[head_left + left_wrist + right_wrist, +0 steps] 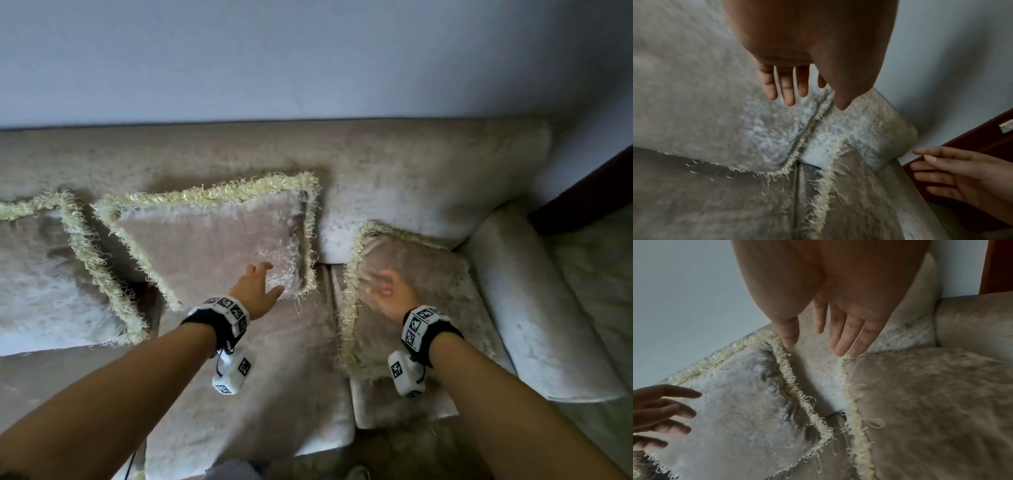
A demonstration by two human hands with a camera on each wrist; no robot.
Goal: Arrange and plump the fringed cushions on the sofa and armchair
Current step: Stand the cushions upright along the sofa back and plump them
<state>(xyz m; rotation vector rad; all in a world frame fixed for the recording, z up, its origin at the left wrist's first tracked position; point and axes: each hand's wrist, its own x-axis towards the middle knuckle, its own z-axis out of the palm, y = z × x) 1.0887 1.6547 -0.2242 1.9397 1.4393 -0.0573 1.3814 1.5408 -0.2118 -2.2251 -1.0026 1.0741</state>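
Observation:
Three beige velvet cushions with cream fringe sit on a beige sofa [394, 178]. The middle cushion [212, 236] leans against the backrest. My left hand [258, 286] is open just above its lower right corner, fingers spread [786, 87]. The right cushion [428, 284] lies flat on the seat beside the armrest. Over its left part hovers my right hand [383, 291], open and blurred, fingers straight [840, 331]. The left cushion [44, 274] leans at the frame's left edge. Neither hand holds anything.
The sofa's rounded armrest [534, 308] is at the right, with a second upholstered seat [596, 294] beyond it. A dark wooden edge [589, 195] stands against the pale wall [308, 54]. A seam between seat cushions [330, 329] runs between my hands.

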